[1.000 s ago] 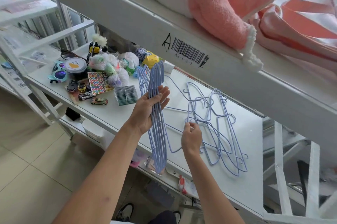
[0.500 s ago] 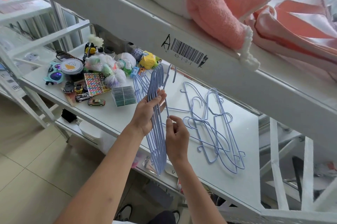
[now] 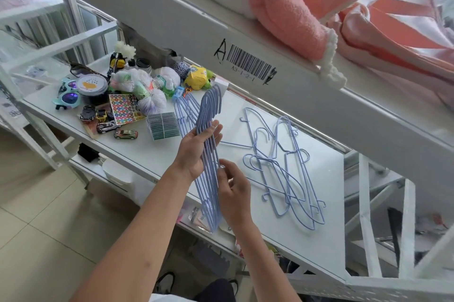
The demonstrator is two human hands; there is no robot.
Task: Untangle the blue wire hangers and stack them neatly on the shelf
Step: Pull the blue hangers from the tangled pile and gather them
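Roughly half done, I judge: the left hand clasps a gathered bundle of hangers above the shelf, the right hand pinching its edge; a tangled pile lies on the shelf, unsorted

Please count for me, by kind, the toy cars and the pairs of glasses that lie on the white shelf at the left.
Toy cars: 4
Pairs of glasses: 3
Total: 7
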